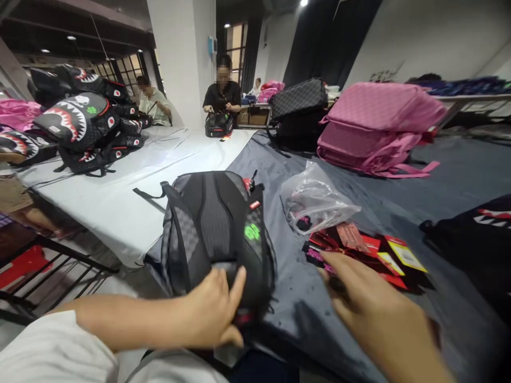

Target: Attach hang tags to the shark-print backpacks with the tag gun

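A black and dark grey checked backpack (215,213) stands in front of me with its padded back and shoulder straps facing up. A green patch (252,232) marks its side. My left hand (211,308) is on the lower part of the back panel, its fingers curled at a dark strap piece (225,267) and one finger stretched out. Over the table to the right, my right hand (371,308), blurred, has its fingers bent around a small dark thing (338,287) that I cannot make out. Just beyond it lie red and yellow hang tags (403,255) and pink-black small pieces (315,255).
A clear plastic bag (315,197) lies beside the tags. Pink backpacks (379,111) and a checked black one (299,101) are stacked behind. Shark-mouth backpacks (80,119) pile up at left. A person (222,96) handles a backpack across the white table (159,159).
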The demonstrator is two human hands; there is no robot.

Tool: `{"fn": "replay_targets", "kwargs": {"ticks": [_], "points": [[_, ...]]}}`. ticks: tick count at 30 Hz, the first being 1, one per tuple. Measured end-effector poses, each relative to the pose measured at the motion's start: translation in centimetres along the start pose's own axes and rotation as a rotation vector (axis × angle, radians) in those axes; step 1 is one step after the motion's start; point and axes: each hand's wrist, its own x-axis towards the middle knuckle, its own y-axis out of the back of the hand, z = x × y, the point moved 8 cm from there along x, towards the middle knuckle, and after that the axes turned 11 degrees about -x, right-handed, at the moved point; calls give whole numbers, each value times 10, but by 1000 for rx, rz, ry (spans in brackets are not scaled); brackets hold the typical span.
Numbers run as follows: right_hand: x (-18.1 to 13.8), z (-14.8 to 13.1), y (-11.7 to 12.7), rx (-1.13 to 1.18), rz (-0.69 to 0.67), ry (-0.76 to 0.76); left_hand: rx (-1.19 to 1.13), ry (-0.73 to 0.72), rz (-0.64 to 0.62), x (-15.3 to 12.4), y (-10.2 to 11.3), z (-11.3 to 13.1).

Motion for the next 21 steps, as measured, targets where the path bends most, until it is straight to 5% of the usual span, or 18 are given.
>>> {"fn": "replay_targets", "kwargs": {"ticks": [4, 7, 10, 12, 16, 21], "points": [[14, -138, -5, 153, -71, 354, -336, -389, -31, -77, -16, 52], [-3, -190, -27, 72, -240, 482, -530, -519, 14, -103, -57, 50], [-23, -188, -30, -43, -297, 391, -655, -471, 99, -102, -76, 35], [-33, -174, -21, -84, -260, 259, -726, -386, 226, -91, -59, 15], [-55, -161, -11, -26, -132, 71, -742, 5, 522, -48, -11, -49], [-74, -163, -29, 38, -57, -36, -539, 224, 489, 6, -6, -69]]}}
